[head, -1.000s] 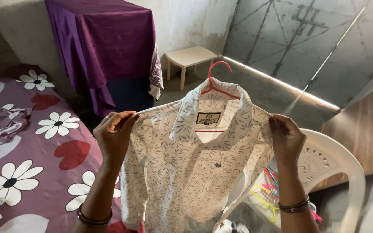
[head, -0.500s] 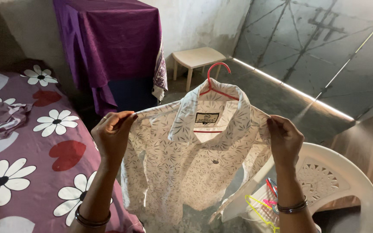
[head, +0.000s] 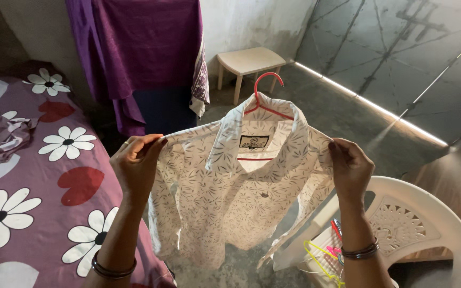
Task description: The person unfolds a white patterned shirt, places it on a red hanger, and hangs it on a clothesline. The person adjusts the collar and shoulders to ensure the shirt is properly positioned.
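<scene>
We hold the white leaf-print shirt (head: 230,197) up in front of us, hanging on a red hanger (head: 267,101) whose hook rises between our hands. To do this well, we judge that both shoulders should be kept level and taut so the collar sits centred on the hanger. Our left hand (head: 137,165) is closed in a pinch on the shirt's left shoulder seam; our right hand (head: 350,168) is likewise closed, fingers curled around the right shoulder. Left of our left hand lies the bed (head: 33,181) with its flowered cover; below our right hand stands a white plastic chair (head: 417,224) holding coloured hangers (head: 326,253).
</scene>
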